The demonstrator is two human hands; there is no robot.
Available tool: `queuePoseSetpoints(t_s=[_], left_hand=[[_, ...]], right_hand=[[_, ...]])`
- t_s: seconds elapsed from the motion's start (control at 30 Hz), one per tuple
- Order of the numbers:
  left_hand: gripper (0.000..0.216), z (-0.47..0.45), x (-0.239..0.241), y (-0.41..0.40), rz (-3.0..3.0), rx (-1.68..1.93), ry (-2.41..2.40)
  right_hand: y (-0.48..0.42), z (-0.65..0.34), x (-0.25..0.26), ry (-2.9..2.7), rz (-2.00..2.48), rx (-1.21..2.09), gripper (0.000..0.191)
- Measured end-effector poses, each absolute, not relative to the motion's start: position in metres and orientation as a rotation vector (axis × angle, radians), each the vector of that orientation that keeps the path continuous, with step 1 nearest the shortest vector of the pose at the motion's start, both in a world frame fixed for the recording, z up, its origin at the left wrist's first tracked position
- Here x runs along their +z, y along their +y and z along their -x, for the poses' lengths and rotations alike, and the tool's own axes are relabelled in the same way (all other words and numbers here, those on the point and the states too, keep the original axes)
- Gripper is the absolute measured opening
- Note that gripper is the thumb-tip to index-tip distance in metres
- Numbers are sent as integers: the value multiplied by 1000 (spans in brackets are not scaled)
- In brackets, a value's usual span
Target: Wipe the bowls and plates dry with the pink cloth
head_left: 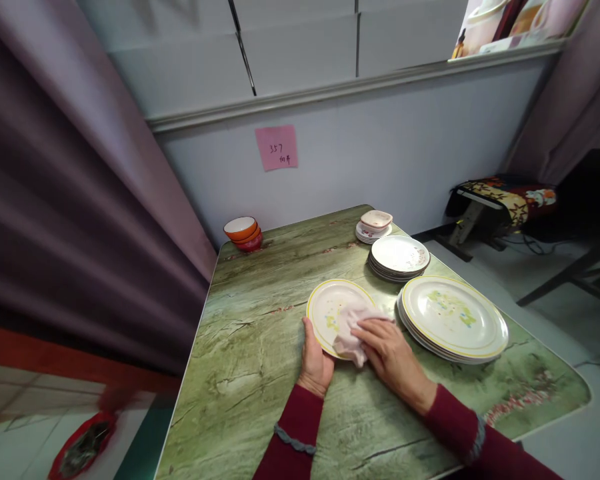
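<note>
A round white plate with a yellow rim and a green floral print is tilted up over the table. Its lower left edge rests in my left hand, thumb along the rim and fingers hidden beneath. My right hand presses a pale pink cloth onto the right part of the plate's face, with the fingers closed over the cloth. Just right of that hand lies a stack of large oval plates with the same yellow rim and floral pattern.
Behind the oval plates stand a stack of round dark-rimmed plates and small dishes topped by a squarish bowl. Orange and red bowls are stacked at the far left corner of the green table. A wall with a pink note borders the back.
</note>
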State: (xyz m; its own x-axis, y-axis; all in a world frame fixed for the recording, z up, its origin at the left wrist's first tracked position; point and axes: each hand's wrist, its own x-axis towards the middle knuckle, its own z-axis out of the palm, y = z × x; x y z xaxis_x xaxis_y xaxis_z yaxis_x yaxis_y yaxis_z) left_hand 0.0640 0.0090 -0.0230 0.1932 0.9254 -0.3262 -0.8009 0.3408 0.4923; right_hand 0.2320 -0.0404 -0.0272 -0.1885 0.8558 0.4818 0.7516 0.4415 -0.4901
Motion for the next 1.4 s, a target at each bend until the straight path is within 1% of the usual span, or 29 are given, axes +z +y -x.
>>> queuePoseSetpoints(t_s=[0.07,0.17,0.23,0.3,0.4,0.47,0.6,0.7,0.83,0.93,1.0,1.07,1.13,1.2,1.3,1.4], left_hand=[[70,-63,-23,10,-212,1148,614],[80,-60,-24,10,-174,1003,567],[78,-57,-23,9,-175,976,561],[69,-56,-21,8,-195,1006,561],[57,-58,-19,7,-232,1116,571],[54,-61,-18,7,-244,1175,595],[60,-65,-19,8,-251,1192,602],[63,-65,-22,9,-254,1201,595],[72,-63,-24,9,-227,1107,566],[81,-60,-22,8,-185,989,529],[79,-59,-19,7,-184,979,535],[69,-59,-17,6,-211,1026,556],[60,-60,-16,6,-240,1111,575],[56,-62,-17,6,-258,1175,575],[61,-64,-18,7,-264,1174,540],[65,-64,-19,8,-255,1168,512]], right_hand=[[-54,-217,-24,-2009,1249,271,33],[-49,-192,-17,-2050,1095,388,36],[-31,-178,-12,-2036,1031,426,40],[-7,-171,-10,-2014,1008,426,41],[25,-178,-11,-1998,1066,319,45],[35,-193,-16,-1972,1173,230,45],[14,-227,-33,-1904,1402,117,41],[-23,-233,-41,-1919,1450,123,39],[-57,-211,-34,-1992,1325,240,38],[-48,-187,-23,-2053,1145,340,42],[-28,-178,-18,-2078,1029,350,44],[-5,-176,-16,-2068,988,308,42],[15,-184,-18,-2035,1051,232,45],[24,-198,-22,-2003,1184,170,47],[13,-221,-31,-2002,1362,121,46],[-19,-230,-37,-2029,1408,121,43]])
